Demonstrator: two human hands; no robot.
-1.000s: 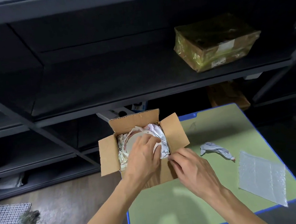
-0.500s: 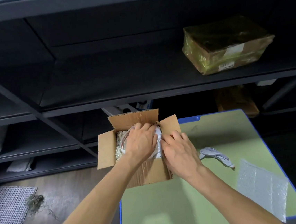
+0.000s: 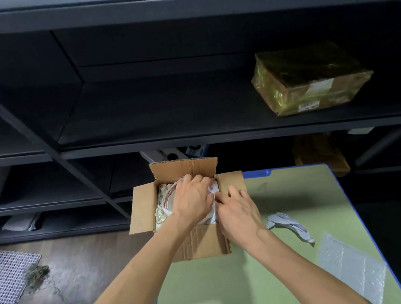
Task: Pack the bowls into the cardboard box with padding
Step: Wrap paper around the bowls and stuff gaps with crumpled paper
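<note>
Padding [image 3: 161,206] in box [image 3: 203,244] lies under flat left grip [image 3: 191,199]; right grip [image 3: 239,211] touching, closure unclear

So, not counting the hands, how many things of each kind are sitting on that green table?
cardboard box: 1
crumpled paper wad: 1
bubble wrap sheet: 1
Total: 3

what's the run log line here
step: padding | left hand: rests on bowl in cardboard box | right hand: fingertips at paper padding | table: crumpled paper, bubble wrap
</note>
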